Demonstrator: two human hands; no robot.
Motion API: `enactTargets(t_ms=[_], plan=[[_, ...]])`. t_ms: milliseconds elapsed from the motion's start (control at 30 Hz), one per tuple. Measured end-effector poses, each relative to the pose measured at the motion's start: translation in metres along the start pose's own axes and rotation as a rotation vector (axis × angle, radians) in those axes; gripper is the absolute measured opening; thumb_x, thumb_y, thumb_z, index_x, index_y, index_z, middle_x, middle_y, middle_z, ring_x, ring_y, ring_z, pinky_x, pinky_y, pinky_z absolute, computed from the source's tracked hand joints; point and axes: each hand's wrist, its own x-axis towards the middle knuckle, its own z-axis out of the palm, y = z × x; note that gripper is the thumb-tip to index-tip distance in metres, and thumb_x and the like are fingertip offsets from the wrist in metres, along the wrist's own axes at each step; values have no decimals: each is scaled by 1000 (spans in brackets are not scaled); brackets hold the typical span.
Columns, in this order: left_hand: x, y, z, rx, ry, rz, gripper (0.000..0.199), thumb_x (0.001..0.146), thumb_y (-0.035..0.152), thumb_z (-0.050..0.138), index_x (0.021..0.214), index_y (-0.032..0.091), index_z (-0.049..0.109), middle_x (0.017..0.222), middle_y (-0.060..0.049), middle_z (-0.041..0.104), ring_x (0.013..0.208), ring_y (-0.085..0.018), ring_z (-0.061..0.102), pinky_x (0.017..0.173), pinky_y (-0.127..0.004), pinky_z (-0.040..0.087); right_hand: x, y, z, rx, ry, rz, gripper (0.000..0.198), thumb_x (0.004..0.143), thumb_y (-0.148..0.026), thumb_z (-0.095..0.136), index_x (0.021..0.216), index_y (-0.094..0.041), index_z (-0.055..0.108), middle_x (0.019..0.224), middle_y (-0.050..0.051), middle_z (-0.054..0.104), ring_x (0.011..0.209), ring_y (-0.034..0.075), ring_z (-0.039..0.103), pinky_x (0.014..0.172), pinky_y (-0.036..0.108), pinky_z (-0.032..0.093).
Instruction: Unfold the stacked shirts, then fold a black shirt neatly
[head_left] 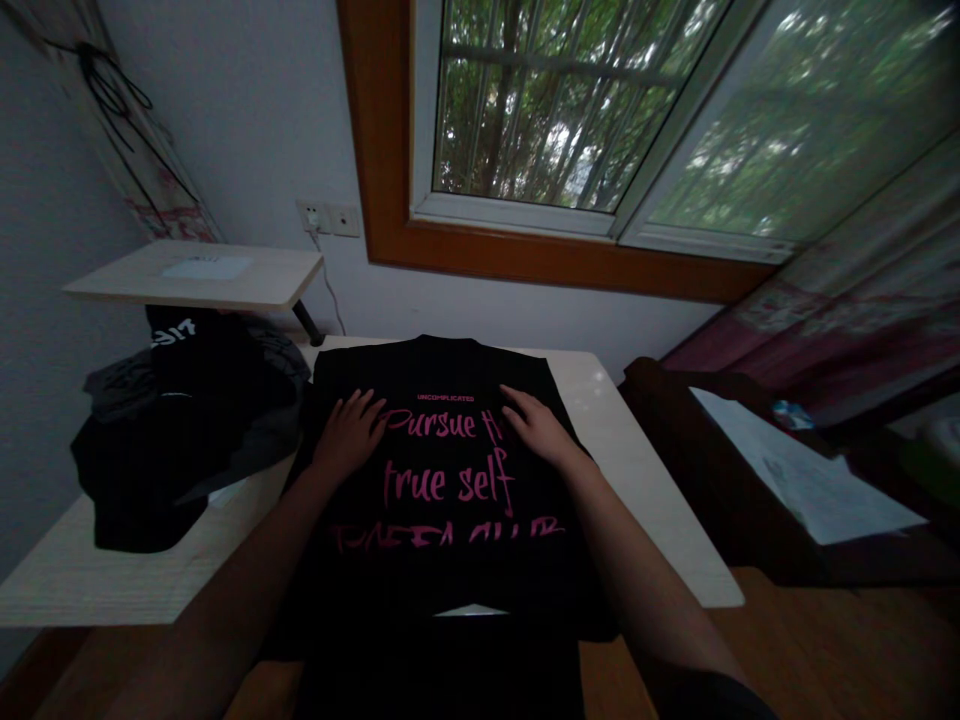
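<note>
A black T-shirt (450,570) with pink lettering lies spread over the table, its collar toward the wall and its lower part reaching the near edge. My left hand (349,434) rests flat on the shirt's left side, fingers stretched out beside the lettering. On the right side, my right hand (538,424) lies on the cloth with its fingers apart, covering the end of the top pink line. Neither hand grips the fabric.
Dark clothes (195,420) are heaped at the left of the light wooden table (637,470), partly under a raised shelf (277,265). A wall socket (328,217) with a cable sits behind. To the right stands dark furniture with a white sheet (795,460) on it. A window is ahead.
</note>
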Motion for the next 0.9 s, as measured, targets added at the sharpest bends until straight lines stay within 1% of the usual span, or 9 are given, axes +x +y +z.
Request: enactTargets(t_ms=[67,167,300,500,567,667,767,900], plan=[[0,-1,1,3,4,-2,52,102,45,36,147,24,52,160,-7,42,150,-30,32,124,-53,24,1,-6,3,46,15,-71,47,101,-33,46,147,-22,51,144,10,58,133,25,53,116,45,41],[0,-2,2,-3,9,3,51,102,45,37,146,25,52,159,-7,42,151,-30,32,124,-52,24,-4,-5,0,20,76,-87,41,100,-31,47,139,-23,58,135,10,62,128,26,56,113,47,44],[-1,-2,1,0,16,13,51,102,45,36,147,25,52,159,-7,42,151,-30,32,124,-52,25,-23,10,-6,-49,158,-37,37,101,-35,48,133,-23,61,129,10,64,122,27,59,109,48,47],[-1,-1,2,11,17,14,52,103,45,35,147,23,53,159,-8,43,150,-31,33,123,-53,26,-69,44,-12,-153,139,-20,41,98,-43,55,134,-24,60,134,12,61,124,30,57,109,50,47],[-1,-1,2,15,12,17,52,103,45,35,147,23,53,159,-8,43,150,-31,33,123,-53,26,-84,56,-16,-193,155,-3,43,97,-41,55,136,-24,58,134,12,59,124,30,56,109,51,47],[0,0,1,14,20,14,52,103,45,34,146,23,53,159,-8,43,150,-31,34,123,-54,26,-101,70,-25,-242,170,17,44,95,-33,53,139,-24,56,133,12,59,122,30,55,108,50,47],[-1,1,0,17,23,11,52,103,45,33,146,24,53,159,-8,43,149,-31,34,123,-54,26,-108,76,-31,-312,188,59,45,94,-31,53,138,-23,56,129,12,60,117,31,56,103,48,49],[-1,1,-1,12,19,11,52,103,45,34,146,23,54,159,-9,42,150,-31,33,123,-54,26,-104,75,-35,-413,169,121,45,94,-31,53,138,-20,56,119,14,61,106,30,60,95,44,51]])
